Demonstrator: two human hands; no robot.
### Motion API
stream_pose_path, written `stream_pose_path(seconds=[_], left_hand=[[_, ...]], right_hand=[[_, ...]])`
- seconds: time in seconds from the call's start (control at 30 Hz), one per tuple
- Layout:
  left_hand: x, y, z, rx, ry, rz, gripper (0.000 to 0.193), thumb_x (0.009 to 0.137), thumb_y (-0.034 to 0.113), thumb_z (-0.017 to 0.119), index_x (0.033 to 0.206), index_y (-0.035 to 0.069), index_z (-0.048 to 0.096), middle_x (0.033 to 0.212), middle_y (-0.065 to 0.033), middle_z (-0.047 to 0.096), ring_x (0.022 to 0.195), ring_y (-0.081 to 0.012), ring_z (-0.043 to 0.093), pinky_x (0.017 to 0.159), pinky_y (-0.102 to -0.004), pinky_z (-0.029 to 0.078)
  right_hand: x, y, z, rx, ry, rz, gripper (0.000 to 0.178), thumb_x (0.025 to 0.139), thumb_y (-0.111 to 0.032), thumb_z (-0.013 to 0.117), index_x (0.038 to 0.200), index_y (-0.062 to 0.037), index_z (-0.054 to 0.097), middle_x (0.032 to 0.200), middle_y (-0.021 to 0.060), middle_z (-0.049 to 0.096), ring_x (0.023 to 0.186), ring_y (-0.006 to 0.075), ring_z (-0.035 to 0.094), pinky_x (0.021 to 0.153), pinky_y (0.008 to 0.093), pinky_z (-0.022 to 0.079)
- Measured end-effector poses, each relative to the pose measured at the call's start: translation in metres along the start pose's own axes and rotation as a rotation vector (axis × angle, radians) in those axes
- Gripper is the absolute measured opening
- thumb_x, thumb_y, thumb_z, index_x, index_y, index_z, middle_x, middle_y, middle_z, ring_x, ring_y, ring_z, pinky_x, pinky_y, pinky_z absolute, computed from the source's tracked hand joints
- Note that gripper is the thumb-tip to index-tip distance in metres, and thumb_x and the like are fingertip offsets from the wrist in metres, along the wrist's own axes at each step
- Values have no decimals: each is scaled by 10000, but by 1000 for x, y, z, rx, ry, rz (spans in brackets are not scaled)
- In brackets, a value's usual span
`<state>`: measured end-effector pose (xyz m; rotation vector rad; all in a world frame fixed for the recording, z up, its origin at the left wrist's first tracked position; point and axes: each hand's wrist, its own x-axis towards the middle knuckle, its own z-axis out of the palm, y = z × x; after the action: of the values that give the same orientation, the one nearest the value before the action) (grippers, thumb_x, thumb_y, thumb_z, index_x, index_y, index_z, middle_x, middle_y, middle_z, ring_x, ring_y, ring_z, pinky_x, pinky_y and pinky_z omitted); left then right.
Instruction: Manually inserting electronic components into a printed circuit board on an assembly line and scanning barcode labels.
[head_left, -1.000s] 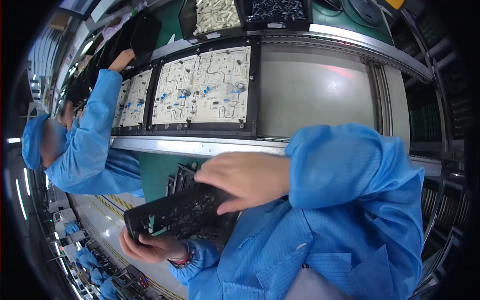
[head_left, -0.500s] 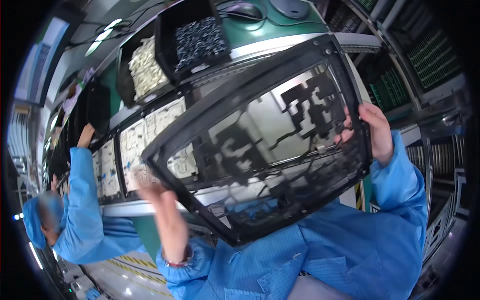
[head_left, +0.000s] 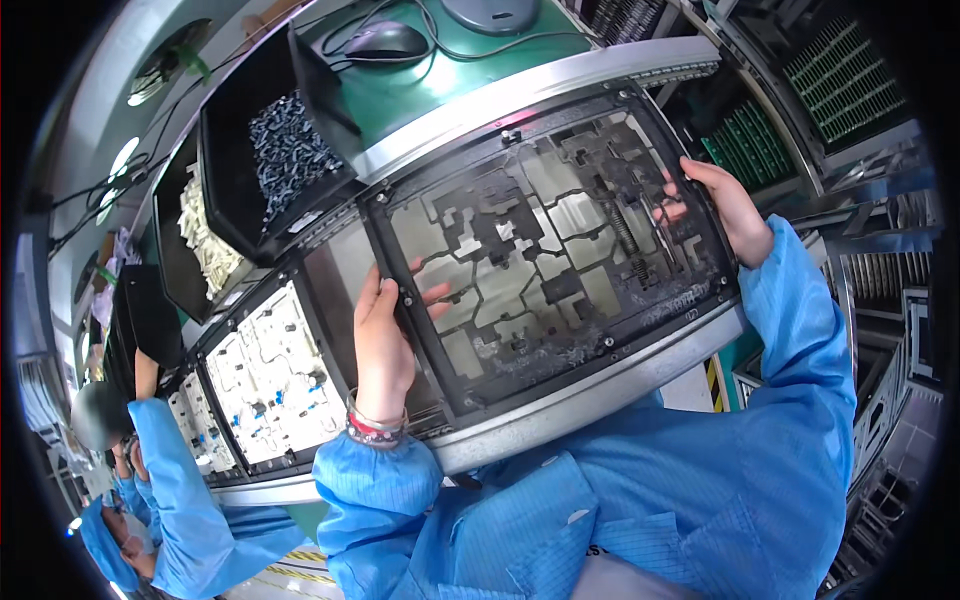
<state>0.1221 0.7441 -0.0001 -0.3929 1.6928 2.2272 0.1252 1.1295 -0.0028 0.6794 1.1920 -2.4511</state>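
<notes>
A black carrier frame (head_left: pixel 545 388) with many irregular cut-outs lies almost level over the conveyor, between its two metal rails. My left hand (head_left: pixel 382 345) grips the frame's left side, thumb on the rim, with fingertips showing through the openings. On the opposite side, my right hand (head_left: pixel 735 212) is closed round the right edge, its fingers also visible through the cut-outs. Whether the frame rests fully on the rails I cannot tell.
White circuit boards (head_left: pixel 270 380) in black carriers sit further left on the conveyor. Behind stand black bins of dark small parts (head_left: pixel 290 150) and cream parts (head_left: pixel 205 235). A mouse (head_left: pixel 385 42) lies on the green table (head_left: pixel 450 80). A co-worker's sleeve (head_left: pixel 185 490) is at left.
The frame has gone from tilted and raised to nearly flat over the conveyor. My left hand, previously open beside it, now holds its left side. My right hand keeps its grip.
</notes>
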Motion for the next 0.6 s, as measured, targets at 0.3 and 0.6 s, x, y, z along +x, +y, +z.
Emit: stream_pose_path(seconds=[0.3,0.6], left_hand=[[-6,-24,-5,86,29,-8,391,979,298,382,1269,47,456,1219,-104,542,1068,-248,546,897,-376,440],[-10,-34,-15,796,175,499,327,937,277,459,1148,38,532,1142,-145,576,1009,-247,574,826,-333,462]], right_hand=[[-49,-25,-48,-686,201,-915,569,985,-442,281,1214,24,511,1132,164,603,1030,247,579,943,371,420],[-182,228,-367,-150,1383,-975,176,942,-70,442,1110,-28,473,827,117,625,677,164,582,627,267,475]])
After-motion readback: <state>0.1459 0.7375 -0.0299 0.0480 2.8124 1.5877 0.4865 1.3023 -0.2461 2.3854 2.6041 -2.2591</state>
